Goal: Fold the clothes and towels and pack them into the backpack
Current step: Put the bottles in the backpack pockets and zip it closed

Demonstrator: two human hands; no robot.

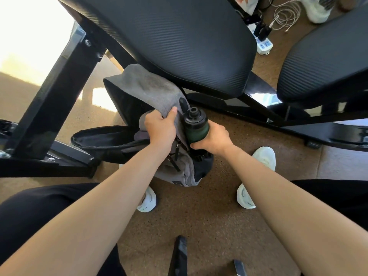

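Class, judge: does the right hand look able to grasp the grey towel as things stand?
Probably not yet: the right hand grips the green bottle, so its fingers are full, though the grey towel lies close, held by the left hand.

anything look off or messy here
The grey towel is not tucked in: it bulges up out of the backpack and drapes over its rim, pinched by the left hand. The right hand holds a green bottle beside it. No spill or damage shows.

The backpack (179,176) sits on the floor (199,220) between 2 shoes (148,200), towel (147,88) on top, bottle (196,126) at its right, chair (179,36) behind it.
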